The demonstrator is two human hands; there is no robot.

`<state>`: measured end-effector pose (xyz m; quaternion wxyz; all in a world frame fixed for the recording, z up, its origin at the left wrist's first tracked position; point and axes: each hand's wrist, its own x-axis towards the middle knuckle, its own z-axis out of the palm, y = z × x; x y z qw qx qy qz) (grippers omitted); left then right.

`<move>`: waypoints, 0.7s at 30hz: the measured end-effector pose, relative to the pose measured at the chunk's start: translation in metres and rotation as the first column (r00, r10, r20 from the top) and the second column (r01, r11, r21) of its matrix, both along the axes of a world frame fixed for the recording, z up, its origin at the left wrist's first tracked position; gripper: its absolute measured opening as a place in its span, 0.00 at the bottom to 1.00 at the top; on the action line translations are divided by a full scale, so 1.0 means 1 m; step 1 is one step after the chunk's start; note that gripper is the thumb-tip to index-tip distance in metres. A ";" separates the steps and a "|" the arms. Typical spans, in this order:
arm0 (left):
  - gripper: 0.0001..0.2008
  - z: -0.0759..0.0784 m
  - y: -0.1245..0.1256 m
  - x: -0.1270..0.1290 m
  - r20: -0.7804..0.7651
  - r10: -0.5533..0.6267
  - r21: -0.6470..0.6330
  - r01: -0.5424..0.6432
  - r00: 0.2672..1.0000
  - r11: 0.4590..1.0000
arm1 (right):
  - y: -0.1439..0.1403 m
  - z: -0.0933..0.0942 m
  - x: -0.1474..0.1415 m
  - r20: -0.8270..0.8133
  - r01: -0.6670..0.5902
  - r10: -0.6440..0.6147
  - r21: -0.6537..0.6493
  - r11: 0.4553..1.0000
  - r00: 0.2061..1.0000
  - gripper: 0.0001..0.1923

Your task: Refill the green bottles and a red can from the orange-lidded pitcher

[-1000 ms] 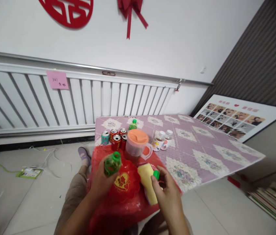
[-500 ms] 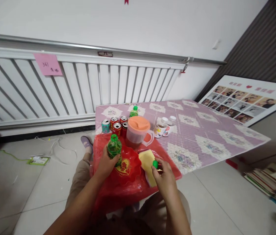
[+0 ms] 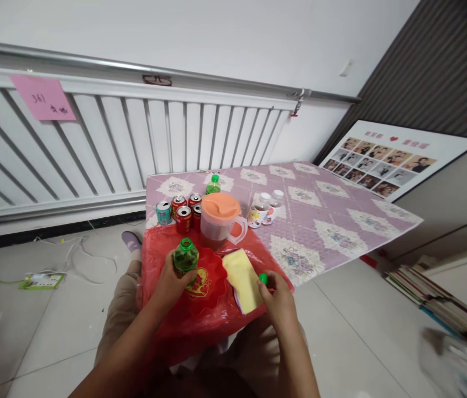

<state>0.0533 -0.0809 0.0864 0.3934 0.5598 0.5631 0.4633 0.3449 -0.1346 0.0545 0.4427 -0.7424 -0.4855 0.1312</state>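
My left hand (image 3: pixel 175 280) is wrapped round an uncapped green plastic bottle (image 3: pixel 186 257), held upright over the left part of a red scalloped tray (image 3: pixel 212 293). Between the fingertips of my right hand (image 3: pixel 278 296) is a green bottle cap (image 3: pixel 263 278), just right of a folded yellow cloth (image 3: pixel 241 279). Behind the tray stands a clear pitcher (image 3: pixel 215 229) with an orange lid and a handle on its right; brownish liquid shows low inside it.
Several red cans (image 3: pixel 183 219) and one teal can (image 3: pixel 163 212) stand left of the pitcher. Behind it is a capped green bottle (image 3: pixel 214 184); to its right, two white-capped bottles (image 3: pixel 259 210). A red plastic sheet (image 3: pixel 154 251) covers the table's near end. A radiator (image 3: pixel 187 138) runs behind.
The view has swung right, so the scene sits further left. The left hand still holds the green bottle, brought slightly lower and nearer; the right still pinches the cap.
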 end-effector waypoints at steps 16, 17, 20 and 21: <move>0.27 0.000 0.001 0.002 0.020 0.003 0.006 -0.003 1.000 1.000 | 0.033 -0.012 0.044 0.155 0.060 -0.027 -0.213 0.975 0.988 0.08; 0.27 0.000 0.001 0.002 0.030 -0.005 0.002 0.005 1.000 1.000 | 0.034 -0.013 0.044 0.161 0.058 -0.024 -0.209 0.976 0.987 0.09; 0.27 -0.004 0.001 0.002 0.052 -0.018 0.017 0.017 0.999 1.000 | 0.034 -0.013 0.044 0.164 0.043 -0.010 -0.195 0.980 0.986 0.10; 0.28 -0.006 0.002 0.001 0.051 -0.013 0.026 0.012 0.999 1.000 | 0.034 -0.013 0.044 0.160 0.034 -0.004 -0.191 0.981 0.987 0.10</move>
